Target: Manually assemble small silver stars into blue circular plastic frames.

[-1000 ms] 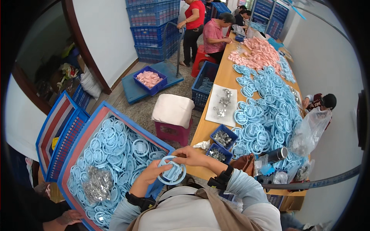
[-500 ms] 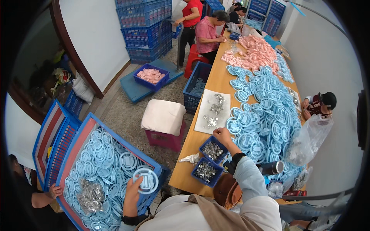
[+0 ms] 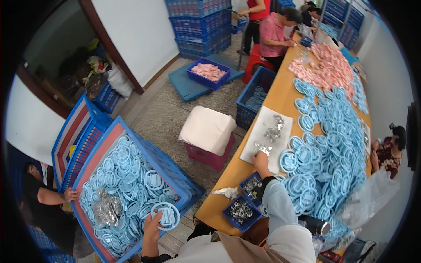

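Observation:
My left hand point(image 3: 151, 229) grips a light-blue oval plastic ring piece point(image 3: 168, 216) by its edge, over a blue crate point(image 3: 187, 198) full of similar pieces point(image 3: 125, 175). A clear bag of small silvery parts point(image 3: 106, 209) lies among them. On the table, my right hand point(image 3: 261, 161) is closed at the near edge of a white sheet point(image 3: 280, 151). Its fingertips meet small shiny metal pieces point(image 3: 263, 148); what they pinch is too small to make out. Two blue trays of metal parts point(image 3: 240, 211) stand below that wrist.
Light-blue pieces point(image 3: 337, 149) are heaped along the wooden table point(image 3: 228, 193), with pink pieces point(image 3: 322, 65) farther back. A stool with a white cushion point(image 3: 208, 125) stands between crate and table. One person's hand point(image 3: 69, 194) touches the crate's left rim; other people sit around the table.
The view has swung left, so the scene sits farther right. My right hand has moved onto the sheet beside the metal pieces. My left hand still holds the ring piece, now lower over the crate.

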{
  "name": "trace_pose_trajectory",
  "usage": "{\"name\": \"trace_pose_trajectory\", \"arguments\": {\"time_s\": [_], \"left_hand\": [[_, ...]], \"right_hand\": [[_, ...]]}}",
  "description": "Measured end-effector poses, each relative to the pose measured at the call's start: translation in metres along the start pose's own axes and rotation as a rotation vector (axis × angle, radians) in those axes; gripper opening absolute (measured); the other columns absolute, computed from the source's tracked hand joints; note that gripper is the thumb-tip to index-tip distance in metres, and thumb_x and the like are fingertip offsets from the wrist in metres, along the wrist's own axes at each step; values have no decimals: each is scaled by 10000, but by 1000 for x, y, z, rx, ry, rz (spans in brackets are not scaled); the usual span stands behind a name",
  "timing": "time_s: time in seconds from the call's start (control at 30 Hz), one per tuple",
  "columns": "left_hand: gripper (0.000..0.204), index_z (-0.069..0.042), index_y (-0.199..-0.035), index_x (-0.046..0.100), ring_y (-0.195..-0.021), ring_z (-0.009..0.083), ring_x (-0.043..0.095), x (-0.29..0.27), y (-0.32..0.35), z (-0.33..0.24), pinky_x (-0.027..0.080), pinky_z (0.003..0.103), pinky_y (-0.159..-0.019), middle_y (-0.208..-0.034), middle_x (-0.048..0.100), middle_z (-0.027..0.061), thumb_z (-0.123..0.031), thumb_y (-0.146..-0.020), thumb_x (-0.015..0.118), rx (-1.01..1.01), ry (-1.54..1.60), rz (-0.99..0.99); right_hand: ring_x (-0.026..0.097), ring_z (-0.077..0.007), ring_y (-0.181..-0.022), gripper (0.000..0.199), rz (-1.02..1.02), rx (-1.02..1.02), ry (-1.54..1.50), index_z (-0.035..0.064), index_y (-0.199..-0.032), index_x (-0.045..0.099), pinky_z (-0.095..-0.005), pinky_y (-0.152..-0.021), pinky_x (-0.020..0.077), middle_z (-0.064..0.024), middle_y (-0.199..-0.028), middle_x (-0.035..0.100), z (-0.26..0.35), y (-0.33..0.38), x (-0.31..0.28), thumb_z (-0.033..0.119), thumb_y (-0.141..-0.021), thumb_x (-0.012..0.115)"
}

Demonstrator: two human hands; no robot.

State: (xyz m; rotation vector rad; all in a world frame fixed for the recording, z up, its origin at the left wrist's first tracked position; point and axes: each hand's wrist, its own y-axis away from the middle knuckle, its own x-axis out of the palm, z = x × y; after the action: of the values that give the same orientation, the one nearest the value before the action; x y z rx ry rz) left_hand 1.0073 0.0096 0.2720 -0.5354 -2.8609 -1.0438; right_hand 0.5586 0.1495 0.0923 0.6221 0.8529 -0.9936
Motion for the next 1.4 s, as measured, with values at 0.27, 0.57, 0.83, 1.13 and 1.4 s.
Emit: {"name": "trace_pose_trajectory", "arguments": {"time_s": [0.27,0.57,0.83,1.13,1.4], "left_hand": [[194,-37,-953,526,-680,96,564,9,0,8,451,221,-568,-821,582,32,-153,-806,575,1,-26,43],[233,-53,-987,554,-734,58,531,60,-16,-16,426,224,-604,-830,566,-15,-238,-846,533,92,-3,163],[306,-37,-956,553,-679,57,541,71,-1,-36,417,200,-555,-805,579,7,-321,-851,511,137,118,276],[355,-56,-940,557,-600,28,459,51,18,-35,332,183,-495,-736,536,-26,-392,-827,530,210,34,264],[328,-73,-960,550,-612,28,465,43,24,-26,339,184,-500,-751,534,-36,-374,-833,528,233,43,278]], "right_hand": [[575,-314,-588,146,-26,-137,-72,5,-632,577,-376,-555,450,-176,-603,572,2,-1,0,148,-644,606],[471,-105,-504,86,271,-433,-634,2,-706,585,-242,-472,376,-58,-616,542,161,83,-90,79,-707,623],[404,-47,-520,60,463,-772,-732,18,-759,558,-194,-465,331,-8,-705,504,245,172,-122,31,-733,611],[560,-287,-642,96,409,-996,-513,44,-800,534,-331,-543,446,-91,-785,543,268,209,-115,79,-731,591],[559,-249,-596,100,332,-1124,-475,39,-783,535,-294,-506,443,-76,-779,546,278,222,-114,58,-716,606]]}}
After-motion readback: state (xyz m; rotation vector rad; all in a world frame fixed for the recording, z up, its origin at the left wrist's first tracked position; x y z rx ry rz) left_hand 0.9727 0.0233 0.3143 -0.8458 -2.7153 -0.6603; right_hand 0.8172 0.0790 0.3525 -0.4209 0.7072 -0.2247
